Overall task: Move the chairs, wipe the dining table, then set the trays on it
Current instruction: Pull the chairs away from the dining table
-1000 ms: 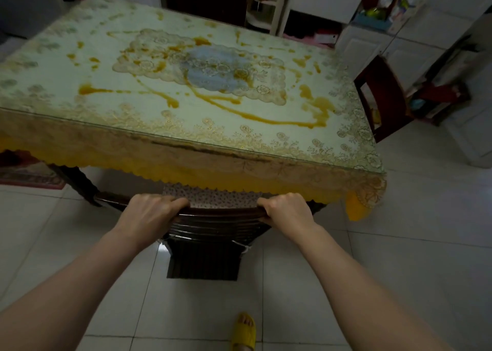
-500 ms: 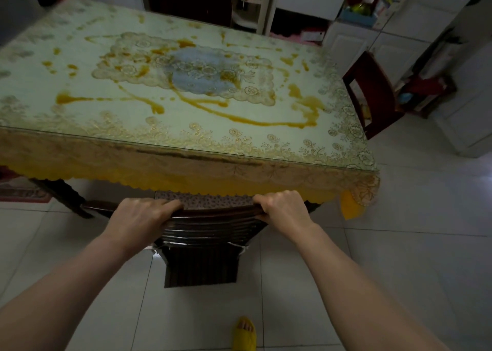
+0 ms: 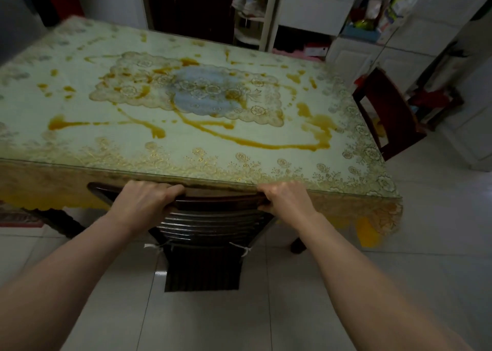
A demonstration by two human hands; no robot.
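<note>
Here, in the head view, a person stands at the near long edge of the dining worktop (image 3: 80,66), both arms stretched forward. The left hand (image 3: 141,204) and the right hand (image 3: 286,199) each have their grip clamped on the curved top rail of a dark wooden chair (image 3: 213,220), fingers curled over it, well apart along the rail. The chair's back sits just at the worktop's edge, its seat apparently tucked beneath the hanging lace cloth (image 3: 372,209). A second chair (image 3: 386,116) stands at the right-hand end, close beside the worktop. Orange-brown spill streaks (image 3: 253,143) run across the glass-covered top, with smaller blots scattered toward the left. No cloth for wiping and no trays can be seen anywhere in the frame. By this showing the job is barely under way: the chair-moving step is in hand with at least two chairs close at the worktop, the wiping has not begun, and the trays are yet to be fetched and laid down.
</note>
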